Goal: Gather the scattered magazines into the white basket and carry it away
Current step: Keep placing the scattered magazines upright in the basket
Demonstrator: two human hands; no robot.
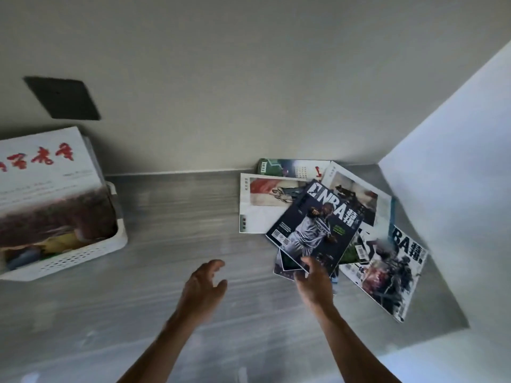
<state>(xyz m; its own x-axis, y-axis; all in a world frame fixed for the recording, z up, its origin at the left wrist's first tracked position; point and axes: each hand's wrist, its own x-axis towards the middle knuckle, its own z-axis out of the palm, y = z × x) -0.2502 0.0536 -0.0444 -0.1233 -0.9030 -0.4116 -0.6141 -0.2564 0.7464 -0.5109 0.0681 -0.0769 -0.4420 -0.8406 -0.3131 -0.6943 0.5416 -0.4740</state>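
Magazine pile (318, 214) is sitting at 3 o'clock on the counter (177, 211), fanned out against the back wall (249, 78) and the right side panel (456, 161). The dark NBA magazine (313, 230) is lying on top, tilted; a second NBA issue (387, 272) is lying at its 4 o'clock, partly overlapped by the others. Right hand (313, 283) is gripping the top NBA magazine by its near edge, thumb on the cover, fingers underneath. Left hand (204, 286) is hovering above the counter at the pile's 8 o'clock, fingers loosely spread, holding nothing. White basket (91, 255) is sitting at 9 o'clock, well apart from the pile, already carrying a large white magazine with red lettering (47, 172) leaning out of it, plus other items too blurred to identify. A dark square plate (62, 98) is showing on the wall at the basket's 12 o'clock.
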